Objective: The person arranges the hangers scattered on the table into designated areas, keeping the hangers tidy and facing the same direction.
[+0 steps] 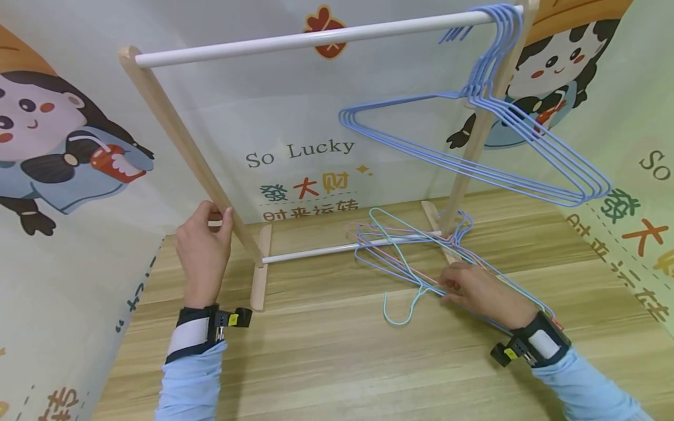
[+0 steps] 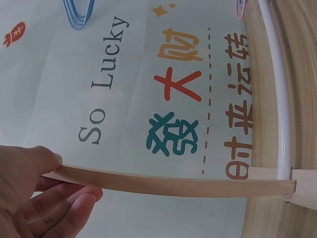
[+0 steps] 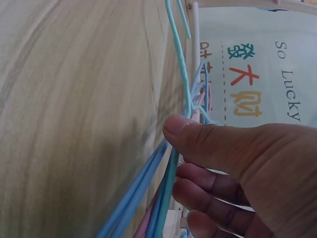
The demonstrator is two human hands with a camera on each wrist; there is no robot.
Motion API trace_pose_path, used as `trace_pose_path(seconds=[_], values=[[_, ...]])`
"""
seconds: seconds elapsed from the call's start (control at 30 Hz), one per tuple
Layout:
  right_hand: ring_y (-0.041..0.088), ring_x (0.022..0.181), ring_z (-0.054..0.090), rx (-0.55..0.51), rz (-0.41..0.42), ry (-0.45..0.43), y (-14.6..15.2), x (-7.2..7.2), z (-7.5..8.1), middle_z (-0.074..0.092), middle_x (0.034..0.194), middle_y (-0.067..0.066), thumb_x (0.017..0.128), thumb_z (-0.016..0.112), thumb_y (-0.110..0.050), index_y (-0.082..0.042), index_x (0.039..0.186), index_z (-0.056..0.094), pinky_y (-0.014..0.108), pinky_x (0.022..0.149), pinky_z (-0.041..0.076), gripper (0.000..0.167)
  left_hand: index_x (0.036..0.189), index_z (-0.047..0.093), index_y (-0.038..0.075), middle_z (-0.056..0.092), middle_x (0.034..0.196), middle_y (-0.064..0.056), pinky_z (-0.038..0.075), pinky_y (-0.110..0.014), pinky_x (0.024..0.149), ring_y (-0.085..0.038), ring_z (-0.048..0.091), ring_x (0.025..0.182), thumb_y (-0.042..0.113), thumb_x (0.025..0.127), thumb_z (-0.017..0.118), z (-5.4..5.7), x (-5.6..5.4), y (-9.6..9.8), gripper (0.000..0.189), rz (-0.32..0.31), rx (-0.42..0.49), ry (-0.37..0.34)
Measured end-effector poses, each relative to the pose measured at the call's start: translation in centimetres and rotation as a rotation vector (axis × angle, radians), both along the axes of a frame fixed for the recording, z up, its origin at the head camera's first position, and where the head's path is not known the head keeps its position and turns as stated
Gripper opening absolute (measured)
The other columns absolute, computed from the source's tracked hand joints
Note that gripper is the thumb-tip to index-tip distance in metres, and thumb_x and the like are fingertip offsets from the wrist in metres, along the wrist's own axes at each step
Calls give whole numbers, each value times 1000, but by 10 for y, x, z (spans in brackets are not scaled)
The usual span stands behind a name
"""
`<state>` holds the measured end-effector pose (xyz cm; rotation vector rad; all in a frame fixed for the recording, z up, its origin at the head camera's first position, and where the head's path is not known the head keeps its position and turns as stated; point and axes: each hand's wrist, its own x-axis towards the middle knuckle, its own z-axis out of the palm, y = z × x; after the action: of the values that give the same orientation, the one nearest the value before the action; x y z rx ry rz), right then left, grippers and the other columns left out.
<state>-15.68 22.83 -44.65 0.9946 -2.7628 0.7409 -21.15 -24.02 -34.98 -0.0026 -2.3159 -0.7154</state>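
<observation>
My left hand (image 1: 203, 251) pinches the left wooden post (image 1: 179, 137) of a small clothes rack. In the left wrist view the thumb lies on one side of that post (image 2: 173, 186), the fingers on the other. My right hand (image 1: 487, 292) is at a loose pile of wire hangers on the tabletop. Its thumb and curled fingers are around the mint-green hanger (image 1: 400, 257), close below the neck, as the right wrist view shows. Blue hangers (image 1: 387, 266) and a pink hanger (image 1: 408, 263) lie beneath the green one, partly hidden by the hand.
Several blue hangers (image 1: 547, 146) hang at the right end of the white top rail (image 1: 316, 40). A lower white rail (image 1: 310, 252) joins the rack's wooden feet (image 1: 259, 286). Printed cloth walls (image 1: 295, 117) surround the wood-grain table (image 1: 316, 362).
</observation>
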Motion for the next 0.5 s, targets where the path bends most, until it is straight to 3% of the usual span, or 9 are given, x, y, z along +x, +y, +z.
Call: trace_pose_path(seconds=[0.23, 0.5], values=[[11, 76, 52, 12, -20, -36, 0, 1, -1, 56, 84, -7, 80, 86, -6, -12, 88, 67, 30, 64, 48, 22, 99, 67, -4, 72, 92, -21, 58, -50, 68, -36, 71, 78, 21, 101, 66, 1, 0, -1, 25, -3, 8, -2], [6, 70, 50, 20, -5, 15, -3, 4, -2, 55, 79, -12, 81, 84, -2, -17, 82, 62, 29, 61, 47, 26, 99, 67, -4, 72, 93, -21, 58, -50, 68, -37, 71, 78, 21, 101, 66, 0, 0, -2, 25, -6, 4, -1]])
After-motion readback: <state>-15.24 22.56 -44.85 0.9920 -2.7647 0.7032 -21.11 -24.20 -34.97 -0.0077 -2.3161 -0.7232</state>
